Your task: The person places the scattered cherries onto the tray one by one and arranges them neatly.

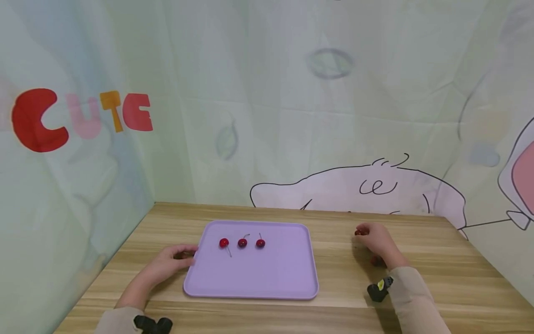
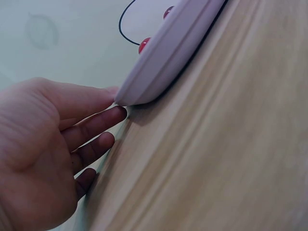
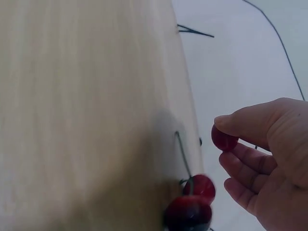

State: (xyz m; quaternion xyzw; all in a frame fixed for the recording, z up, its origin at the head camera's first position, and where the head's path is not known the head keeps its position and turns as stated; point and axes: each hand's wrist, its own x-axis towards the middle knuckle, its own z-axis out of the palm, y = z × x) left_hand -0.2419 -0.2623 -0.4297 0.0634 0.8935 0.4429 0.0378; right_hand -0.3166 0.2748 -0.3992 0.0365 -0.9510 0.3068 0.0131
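Right hand (image 1: 377, 241) pinches a cherry (image 3: 223, 139); left hand (image 1: 168, 264), fingers relaxed, touches tray (image 1: 250, 273) corner

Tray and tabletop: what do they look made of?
The purple tray looks like matte plastic: one even colour, rounded moulded rim, soft sheen. The table shows pale wood grain in long streaks, smooth and low-gloss; solid wood or laminate, I cannot tell.

A wooden table (image 1: 438, 264) with a pale grain carried everything. A purple tray (image 1: 267, 273) lay flat on it, left of the middle, near the front edge. Two dark red cherries (image 3: 192, 204) lay directly on the wood to the right of the tray, touching each other, well apart from it.
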